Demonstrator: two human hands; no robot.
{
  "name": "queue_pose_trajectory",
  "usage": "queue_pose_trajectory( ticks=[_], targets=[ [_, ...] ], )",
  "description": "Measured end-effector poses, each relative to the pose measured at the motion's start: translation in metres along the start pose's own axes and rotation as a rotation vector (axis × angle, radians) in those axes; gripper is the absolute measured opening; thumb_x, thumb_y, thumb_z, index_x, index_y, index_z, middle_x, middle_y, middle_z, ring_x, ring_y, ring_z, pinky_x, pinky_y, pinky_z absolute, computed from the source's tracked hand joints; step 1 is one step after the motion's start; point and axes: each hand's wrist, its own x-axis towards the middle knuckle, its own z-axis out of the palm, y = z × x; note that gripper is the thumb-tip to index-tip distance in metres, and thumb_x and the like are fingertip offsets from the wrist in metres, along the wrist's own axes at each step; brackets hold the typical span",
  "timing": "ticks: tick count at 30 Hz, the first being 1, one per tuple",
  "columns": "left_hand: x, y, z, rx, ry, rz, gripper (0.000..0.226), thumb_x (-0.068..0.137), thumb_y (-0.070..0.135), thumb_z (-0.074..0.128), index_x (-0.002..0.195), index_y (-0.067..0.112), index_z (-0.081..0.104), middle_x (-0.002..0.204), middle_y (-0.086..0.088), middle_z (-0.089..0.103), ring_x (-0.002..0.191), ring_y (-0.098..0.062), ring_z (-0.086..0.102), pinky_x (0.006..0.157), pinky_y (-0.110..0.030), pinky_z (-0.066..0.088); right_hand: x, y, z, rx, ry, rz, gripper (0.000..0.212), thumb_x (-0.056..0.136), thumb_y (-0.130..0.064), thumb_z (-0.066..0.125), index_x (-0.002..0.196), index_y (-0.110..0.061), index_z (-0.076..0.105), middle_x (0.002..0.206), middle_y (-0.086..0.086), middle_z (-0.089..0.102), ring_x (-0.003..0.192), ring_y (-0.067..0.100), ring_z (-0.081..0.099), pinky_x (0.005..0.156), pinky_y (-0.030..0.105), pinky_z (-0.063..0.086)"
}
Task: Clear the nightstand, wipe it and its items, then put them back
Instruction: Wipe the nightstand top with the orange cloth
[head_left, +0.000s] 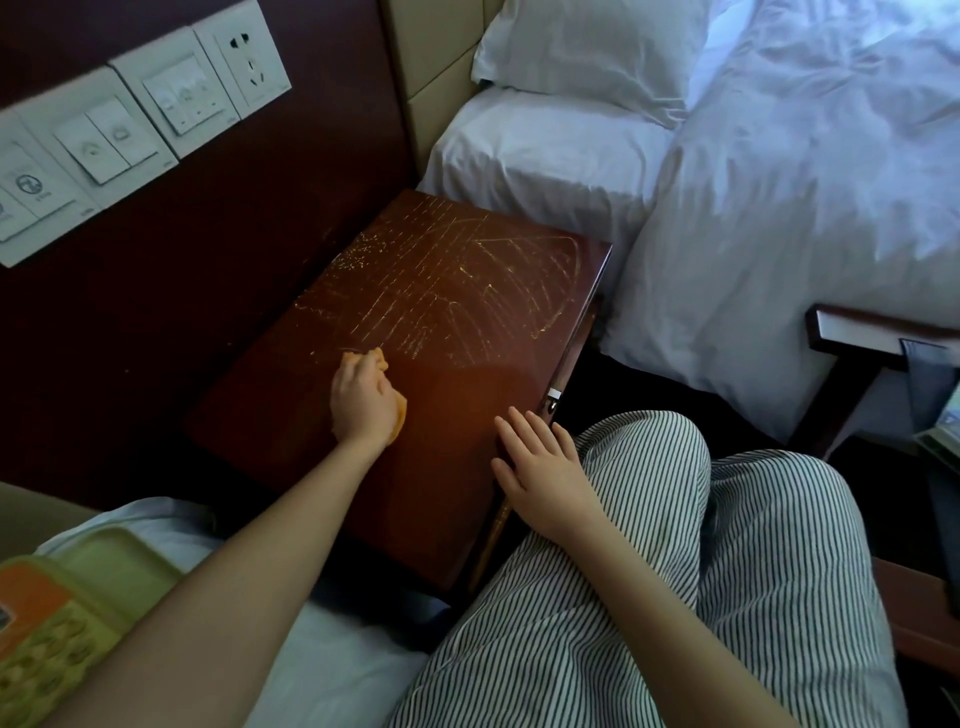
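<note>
Wiping step: orange cloth (378, 359) is gripped by the left hand (363, 400) mid-surface on the nightstand (467, 395). The right hand (540, 467) is laid flat, grip open, at its near edge. Far half, streaked (possibly residue), is to be covered next.

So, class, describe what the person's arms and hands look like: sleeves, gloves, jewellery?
The left forearm and right forearm are bare to the picture's edge, no sleeves showing. The left hand and right hand wear no gloves; no ring, watch or bracelet is visible.
</note>
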Motion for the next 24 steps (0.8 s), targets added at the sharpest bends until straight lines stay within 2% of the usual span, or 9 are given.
queue_pose_trajectory(
  ticks=[6, 9, 12, 15, 19, 22, 24],
  targets=[
    [-0.029, 0.024, 0.015, -0.019, -0.188, 0.330, 0.035, 0.096, 0.014, 0.044, 0.130, 0.019, 0.052, 0.138, -0.004, 0.046, 0.133, -0.021, 0.034, 0.105, -0.034, 0.031, 0.000, 0.004, 0.002, 0.008, -0.029, 0.029, 0.055, 0.102, -0.040, 0.026, 0.151, -0.023, 0.009, 0.159, -0.003, 0.003, 0.145, 0.015, -0.004, 0.113, 0.033, -0.011],
    [-0.055, 0.008, 0.005, -0.017, -0.316, 0.512, 0.034, 0.094, 0.014, 0.048, 0.125, 0.023, 0.055, 0.136, 0.000, 0.047, 0.131, -0.017, 0.036, 0.105, -0.036, 0.036, -0.003, 0.006, 0.000, 0.015, -0.038, 0.033, 0.059, 0.101, -0.039, 0.029, 0.152, -0.022, 0.004, 0.159, -0.003, 0.001, 0.145, 0.015, -0.004, 0.113, 0.032, -0.012],
    [-0.078, -0.023, -0.022, -0.017, -0.389, 0.608, 0.034, 0.093, 0.011, 0.051, 0.124, 0.023, 0.056, 0.135, 0.007, 0.046, 0.128, -0.006, 0.033, 0.105, -0.027, 0.031, -0.005, 0.007, -0.003, 0.031, -0.037, 0.043, 0.062, 0.101, -0.038, 0.032, 0.151, -0.022, 0.000, 0.159, -0.004, -0.002, 0.145, 0.015, -0.005, 0.114, 0.033, -0.011],
    [-0.066, -0.044, -0.040, -0.029, -0.311, 0.476, 0.036, 0.092, 0.008, 0.051, 0.126, 0.020, 0.056, 0.136, 0.003, 0.046, 0.129, -0.012, 0.036, 0.103, -0.025, 0.028, -0.005, 0.010, -0.003, 0.027, -0.060, 0.049, 0.061, 0.101, -0.039, 0.032, 0.152, -0.022, 0.003, 0.159, -0.002, -0.004, 0.145, 0.016, -0.007, 0.114, 0.035, -0.011],
    [-0.021, -0.033, -0.028, 0.021, -0.146, 0.153, 0.035, 0.096, 0.015, 0.045, 0.130, 0.018, 0.052, 0.143, -0.006, 0.041, 0.135, -0.024, 0.032, 0.107, -0.040, 0.031, -0.006, 0.012, -0.001, 0.013, -0.078, 0.046, 0.061, 0.100, -0.040, 0.032, 0.152, -0.022, 0.004, 0.159, -0.001, -0.004, 0.145, 0.017, -0.007, 0.114, 0.037, -0.011],
    [0.000, -0.007, -0.007, -0.003, -0.043, 0.045, 0.034, 0.095, 0.013, 0.044, 0.128, 0.016, 0.053, 0.140, -0.007, 0.044, 0.132, -0.026, 0.035, 0.106, -0.041, 0.033, -0.008, 0.013, -0.001, 0.009, -0.061, 0.041, 0.061, 0.100, -0.039, 0.032, 0.152, -0.022, 0.005, 0.159, -0.002, -0.003, 0.145, 0.017, -0.007, 0.114, 0.036, -0.011],
    [0.002, 0.011, 0.005, -0.018, -0.026, 0.041, 0.033, 0.095, 0.012, 0.044, 0.127, 0.015, 0.053, 0.136, -0.006, 0.047, 0.128, -0.025, 0.038, 0.105, -0.039, 0.034, -0.010, 0.013, -0.002, 0.010, -0.058, 0.041, 0.061, 0.100, -0.039, 0.032, 0.152, -0.022, 0.005, 0.159, -0.002, -0.002, 0.145, 0.017, -0.006, 0.114, 0.036, -0.011]
  ],
)
